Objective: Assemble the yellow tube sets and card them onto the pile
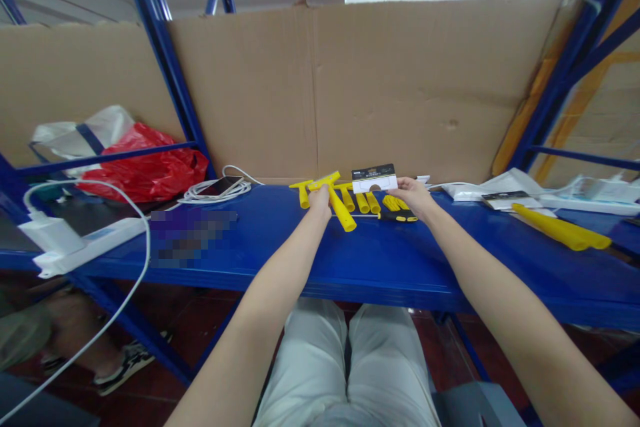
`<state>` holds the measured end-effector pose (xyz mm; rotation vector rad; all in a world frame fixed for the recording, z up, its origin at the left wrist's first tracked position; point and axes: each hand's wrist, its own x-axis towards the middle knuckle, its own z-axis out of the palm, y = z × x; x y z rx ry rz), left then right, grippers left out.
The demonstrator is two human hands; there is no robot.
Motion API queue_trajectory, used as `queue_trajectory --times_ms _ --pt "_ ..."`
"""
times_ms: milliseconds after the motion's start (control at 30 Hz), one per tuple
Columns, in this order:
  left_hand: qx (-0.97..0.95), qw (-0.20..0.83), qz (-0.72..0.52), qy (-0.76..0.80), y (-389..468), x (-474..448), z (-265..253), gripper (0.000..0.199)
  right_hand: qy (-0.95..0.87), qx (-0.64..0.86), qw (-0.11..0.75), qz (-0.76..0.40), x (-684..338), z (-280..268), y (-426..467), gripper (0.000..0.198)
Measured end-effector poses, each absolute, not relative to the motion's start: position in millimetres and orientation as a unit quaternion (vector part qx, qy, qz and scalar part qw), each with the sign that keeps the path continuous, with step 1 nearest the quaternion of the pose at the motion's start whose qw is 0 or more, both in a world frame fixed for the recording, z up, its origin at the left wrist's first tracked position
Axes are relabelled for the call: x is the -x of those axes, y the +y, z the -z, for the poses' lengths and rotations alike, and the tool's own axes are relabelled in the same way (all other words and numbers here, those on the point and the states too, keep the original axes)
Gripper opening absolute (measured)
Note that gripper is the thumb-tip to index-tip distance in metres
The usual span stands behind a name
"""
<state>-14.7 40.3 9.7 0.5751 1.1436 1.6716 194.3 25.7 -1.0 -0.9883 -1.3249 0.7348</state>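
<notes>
My left hand [320, 199] is closed around a yellow T-shaped tool [342, 212], its crosspiece away from me and its hollow round handle end pointing towards me. Between the fingers of my right hand [413, 195] is a black-and-white card [375, 179] with a rounded notch in its lower edge. Behind both hands, several more yellow T-shaped tools [361, 201] lie in a row on the blue shelf [380, 260]. Just below my right hand rests a screwdriver [399, 216] with a black and yellow handle, beside a small pile of yellow pieces [394, 202].
At right lie yellow tapered handles [563, 227], another card [510, 199] and a white plastic bag [487, 185]. On the left are a white power strip [95, 247], a coiled white cable [213, 192] and a red bag [145, 163]. Cardboard [390, 87] stands behind. Another person's leg [85, 327] shows lower left.
</notes>
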Motion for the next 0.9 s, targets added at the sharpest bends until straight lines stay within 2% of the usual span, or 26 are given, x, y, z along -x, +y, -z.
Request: queue_trajectory --times_ms 100,200,300,433,567,667,900 --pt "-0.254 0.545 -0.659 0.452 35 11 -12 0.008 -0.618 0.435 0.621 -0.205 -193 1 29 0.014" --pt "-0.266 0.576 -0.636 0.439 29 6 -15 0.009 -0.679 0.444 0.584 -0.026 -190 -3 24 0.006" --pt "-0.273 0.606 -0.624 0.411 23 2 -17 0.012 -0.725 0.445 0.510 0.124 -184 -7 13 0.013" --pt "-0.279 0.633 -0.613 0.381 19 0 -19 0.017 -0.753 0.487 0.382 0.224 -173 -10 -2 0.031" --pt "-0.298 0.643 -0.608 0.359 16 -1 -20 0.019 -0.757 0.538 0.239 0.282 -158 -13 -16 0.038" --pt "-0.327 0.641 -0.600 0.349 13 -3 -21 0.018 -0.768 0.548 0.172 0.282 -147 -14 -24 0.039" --pt "-0.384 0.646 -0.552 0.362 5 -8 -21 0.020 -0.797 0.519 0.163 0.264 -138 -7 -20 0.035"
